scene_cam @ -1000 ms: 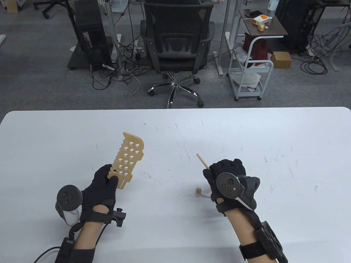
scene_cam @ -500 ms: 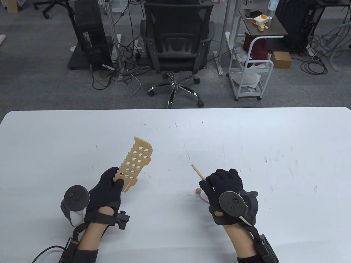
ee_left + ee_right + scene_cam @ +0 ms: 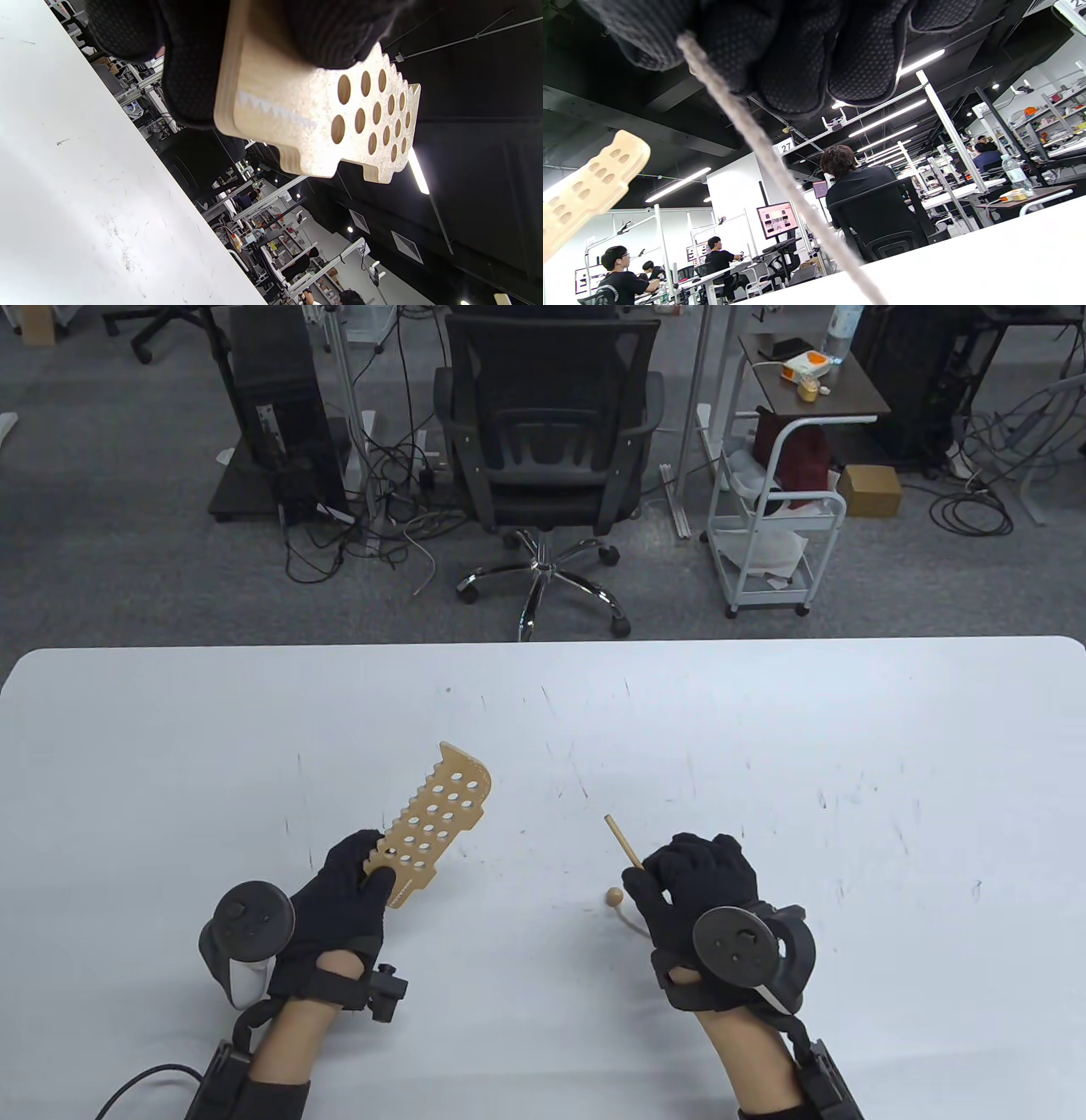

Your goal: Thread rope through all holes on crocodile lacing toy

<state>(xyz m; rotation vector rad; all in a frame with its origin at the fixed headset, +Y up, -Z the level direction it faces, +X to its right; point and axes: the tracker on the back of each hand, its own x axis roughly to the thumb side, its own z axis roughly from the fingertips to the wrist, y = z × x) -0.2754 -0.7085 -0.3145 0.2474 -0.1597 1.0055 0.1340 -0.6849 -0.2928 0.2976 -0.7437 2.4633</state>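
- White and scuffed, the broad flat surface [image 3: 764, 746] carries little; we hold both task things above it, apart from each other.
- The pale wooden crocodile lacing board with rows of round holes [image 3: 437, 819] is raised off the surface and tilted, its far end pointing up and to the right. Our left hand [image 3: 344, 903] grasps it at the near end, thumb on top and fingers underneath.
- Our right hand [image 3: 696, 891] is clenched around the thin wooden needle stick [image 3: 624, 841], whose free tip points up and left, toward the board but well short of it.
- The beige rope [image 3: 772, 165] hangs from that fist down to the surface, and its small round wooden end bead [image 3: 614, 894] rests there, just beside the right hand.
- Every hole we can see in the left wrist view stands empty, so we judge the threading not yet begun: all holes remain to be laced.
- Hidden from us: the crocodile's head end under the left glove, any holes there, and most of the rope's length behind the right hand.
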